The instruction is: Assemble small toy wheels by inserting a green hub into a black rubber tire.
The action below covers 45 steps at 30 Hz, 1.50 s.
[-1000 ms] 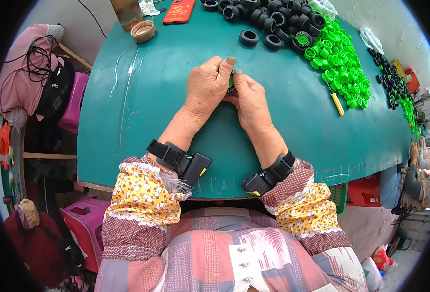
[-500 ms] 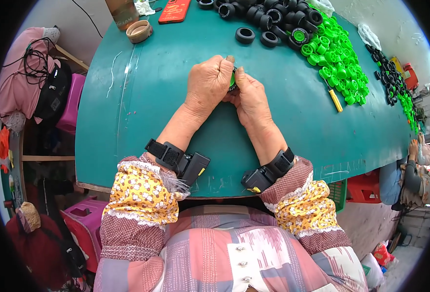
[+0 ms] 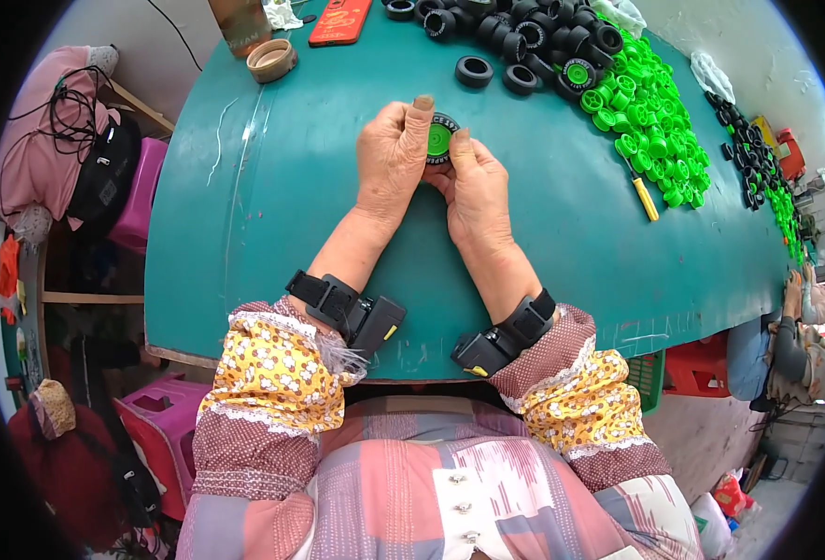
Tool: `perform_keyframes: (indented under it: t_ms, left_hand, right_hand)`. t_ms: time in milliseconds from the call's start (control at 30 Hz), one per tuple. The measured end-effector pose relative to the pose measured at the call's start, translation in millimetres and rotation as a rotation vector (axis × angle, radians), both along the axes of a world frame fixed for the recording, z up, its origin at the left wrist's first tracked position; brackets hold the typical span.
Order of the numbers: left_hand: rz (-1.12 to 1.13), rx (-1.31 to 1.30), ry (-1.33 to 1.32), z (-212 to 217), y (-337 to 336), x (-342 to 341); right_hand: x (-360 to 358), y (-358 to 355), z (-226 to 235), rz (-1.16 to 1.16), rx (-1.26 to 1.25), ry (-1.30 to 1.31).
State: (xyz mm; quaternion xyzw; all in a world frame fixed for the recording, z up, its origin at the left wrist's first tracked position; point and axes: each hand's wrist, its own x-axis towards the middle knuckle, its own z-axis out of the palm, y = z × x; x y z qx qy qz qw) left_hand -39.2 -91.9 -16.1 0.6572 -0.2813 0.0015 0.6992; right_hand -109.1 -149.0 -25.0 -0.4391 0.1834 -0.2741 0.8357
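Observation:
Between my hands is a toy wheel (image 3: pixel 439 142), a black tyre with white lettering around a bright green hub. My left hand (image 3: pixel 392 157) grips its left side, thumb up along the edge. On the other side, my right hand (image 3: pixel 476 187) pinches the lower right rim between thumb and fingers. The green face is tilted up toward me, and the fingers behind the wheel are partly hidden. Beyond my hands lie two loose black tyres, one (image 3: pixel 474 72) a little left of the other (image 3: pixel 519 79).
Black tyres (image 3: pixel 534 37) are heaped at the far side, beside a pile of green hubs (image 3: pixel 655 131). A yellow-handled tool (image 3: pixel 646 199) lies by the hubs. At the back left are a red phone (image 3: pixel 339 22) and a round lid (image 3: pixel 271 61). A co-worker (image 3: pixel 795 317) sits far right.
The wheel has turned to show more of its green face. My left hand's grip has loosened from a fist, with the thumb raised; my right hand still pinches the rim.

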Motion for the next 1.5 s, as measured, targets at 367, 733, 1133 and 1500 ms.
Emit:
perform_keyframes:
  t_ms: [367, 733, 1133, 1500]
  left_hand:
    - [-0.034, 0.156, -0.008, -7.5, 3.8, 12.4]
    - [-0.098, 0.355, -0.119, -5.5, 6.9, 14.0]
    - [-0.003, 0.375, -0.27, 8.0, 1.3, 1.0]
    - [-0.029, 0.124, -0.033, 3.5, 8.5, 8.0]
  right_hand:
    - [-9.0, -4.7, 2.6, 0.093, -0.055, 0.103]
    - [-15.3, -27.1, 15.1, 0.285, -0.321, 0.257]
    - [-12.3, -16.6, 6.9, 0.101, -0.4, 0.227]
    - [-10.1, -14.0, 12.7, 0.146, -0.053, 0.108]
